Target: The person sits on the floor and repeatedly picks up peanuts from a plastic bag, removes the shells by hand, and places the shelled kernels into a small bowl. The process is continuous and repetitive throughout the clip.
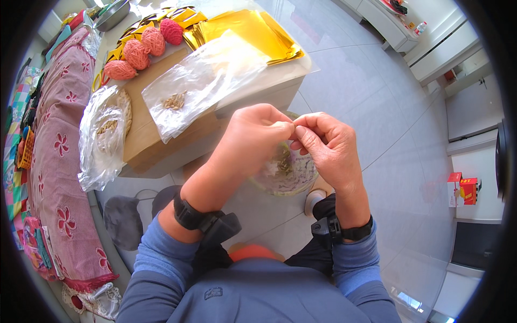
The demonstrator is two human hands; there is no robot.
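My left hand (256, 139) and my right hand (333, 151) meet at the fingertips, each with thumb and forefinger pinched on a tiny piece. It is too small and covered to name. Below them on the floor stands a round bin (305, 177) with a pale patterned wall, partly hidden by my left hand. Husk-like scraps (284, 163) lie in it. To the left of my hands, a small heap of brown seeds or kernels (174, 101) rests on a flat clear plastic bag (194, 87) on the table.
A crumpled plastic bag (107, 149) with more brown pieces hangs over the cardboard (141, 151) at the table's edge. Beyond are coral yarn balls (137, 53), gold foil sheets (246, 30) and scissors (99, 80). A sofa with a pink cover (64, 169) stands left.
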